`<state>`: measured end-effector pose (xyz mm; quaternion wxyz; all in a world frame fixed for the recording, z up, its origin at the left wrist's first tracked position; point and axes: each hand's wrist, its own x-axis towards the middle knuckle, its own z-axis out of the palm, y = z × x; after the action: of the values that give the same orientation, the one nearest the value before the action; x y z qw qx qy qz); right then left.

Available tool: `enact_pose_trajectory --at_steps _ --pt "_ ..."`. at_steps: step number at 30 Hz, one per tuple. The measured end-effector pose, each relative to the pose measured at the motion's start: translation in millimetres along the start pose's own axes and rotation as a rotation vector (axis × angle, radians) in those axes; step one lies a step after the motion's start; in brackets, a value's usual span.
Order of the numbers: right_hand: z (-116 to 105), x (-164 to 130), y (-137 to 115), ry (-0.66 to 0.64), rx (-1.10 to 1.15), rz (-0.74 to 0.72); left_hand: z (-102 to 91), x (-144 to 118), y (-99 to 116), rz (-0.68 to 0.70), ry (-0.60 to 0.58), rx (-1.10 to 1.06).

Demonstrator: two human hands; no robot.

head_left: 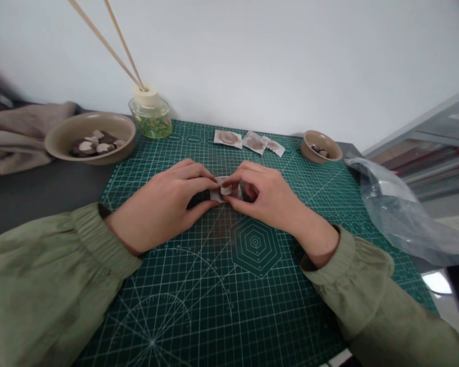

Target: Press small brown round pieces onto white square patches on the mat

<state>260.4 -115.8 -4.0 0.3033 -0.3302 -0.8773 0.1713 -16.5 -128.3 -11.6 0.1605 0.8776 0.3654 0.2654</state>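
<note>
Both hands meet at the centre of the frame over the green cutting mat (214,285): the left hand (168,204) pinches the left edge of a small white packet (226,190), and the right hand (268,196) grips its right side, fingertips pressing a pale round piece on top. The packet's long axis runs left to right between them, equally near both. Three similar packets (248,141) lie just above, toward the upper middle.
</note>
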Motion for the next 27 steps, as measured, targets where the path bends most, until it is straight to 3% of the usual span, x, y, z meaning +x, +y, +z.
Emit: enact_pose_trajectory --at_steps 10,18,27 --pt "0.6 0.7 2.5 0.005 -0.023 0.001 -1.7 -0.7 3.3 -0.047 -0.026 0.139" --pt "-2.9 2.4 -1.0 -0.045 -0.029 0.135 -11.8 -0.8 3.3 -0.041 -0.074 0.144" --pt "-4.1 3.4 -3.7 -0.040 -0.075 0.143 -8.4 -1.9 10.2 -0.070 0.001 0.127"
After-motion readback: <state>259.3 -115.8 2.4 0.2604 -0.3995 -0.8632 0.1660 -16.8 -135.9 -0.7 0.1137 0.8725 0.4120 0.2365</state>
